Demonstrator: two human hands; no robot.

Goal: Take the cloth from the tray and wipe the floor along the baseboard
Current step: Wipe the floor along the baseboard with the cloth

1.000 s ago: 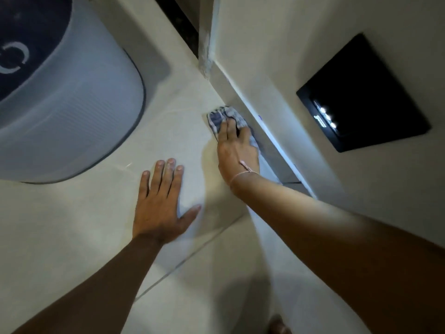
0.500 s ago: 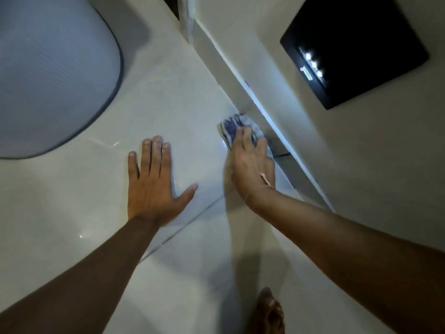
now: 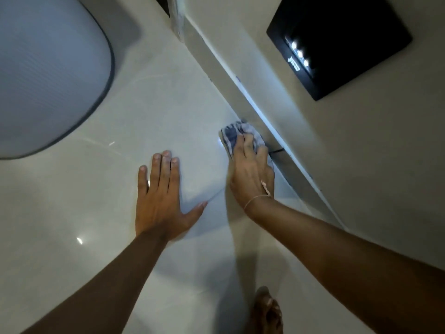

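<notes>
A crumpled blue-and-white cloth [image 3: 233, 134] lies on the pale tiled floor [image 3: 156, 112], right against the light baseboard [image 3: 224, 68]. My right hand [image 3: 251, 175] presses down on the cloth, with its fingers covering the near half. A thin bracelet circles that wrist. My left hand [image 3: 160, 196] rests flat on the floor to the left, fingers spread, holding nothing. No tray is in view.
A large grey rounded appliance [image 3: 48, 68] stands on the floor at the upper left. A black panel with small lights [image 3: 337, 42] is set in the wall above the baseboard. A bare foot [image 3: 266, 312] shows at the bottom edge.
My right hand has drawn the cloth back along the baseboard towards me over the last second. My left hand has stayed planted on the floor.
</notes>
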